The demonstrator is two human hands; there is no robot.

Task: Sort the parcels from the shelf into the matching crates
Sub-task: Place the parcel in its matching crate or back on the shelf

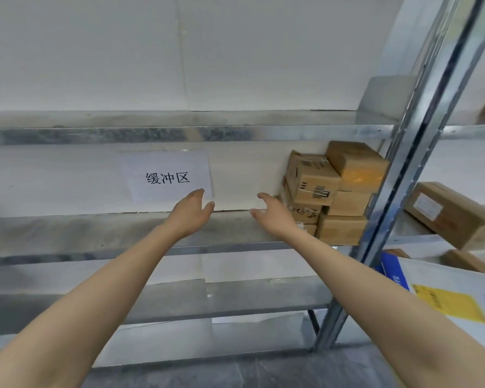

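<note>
The metal shelf (123,228) fills my view, and most of its middle board is bare. I judge that a good share of the sorting may be done. I can't confirm that, because no crate shows anywhere, so I have no way to say what any crate holds.

What is plainly left is the stack of parcels (333,191). These are brown cardboard boxes piled several high at the board's right end, against the back wall and beside the upright post. Another box (448,214) lies in the neighbouring bay to the right, and I can't tell whether it belongs to the job. A paper sign (167,177) hangs on the back wall.

The left hand (192,212) and right hand (272,212) both reach over the board, fingers loose and holding nothing. The right hand is just beside the stack.
</note>
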